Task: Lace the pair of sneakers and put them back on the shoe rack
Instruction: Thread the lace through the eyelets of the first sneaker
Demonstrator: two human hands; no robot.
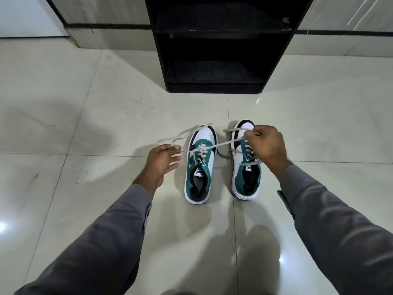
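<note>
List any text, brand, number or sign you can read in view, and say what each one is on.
Nothing can be read with certainty.
Left sneaker tongue label: dark print on white, too small and blurred to read.
Right sneaker tongue label: the same kind of print, also blurred.
Shoe rack, floor, sleeves: no writing visible.

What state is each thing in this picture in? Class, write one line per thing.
Left sneaker: on the floor, lace being pulled taut.
Right sneaker: on the floor, laced, ends loose.
Lace: stretched between both hands.
Left hand: pinching one lace end.
Right hand: pinching the other end.
Shoe rack: shelves bare.
</note>
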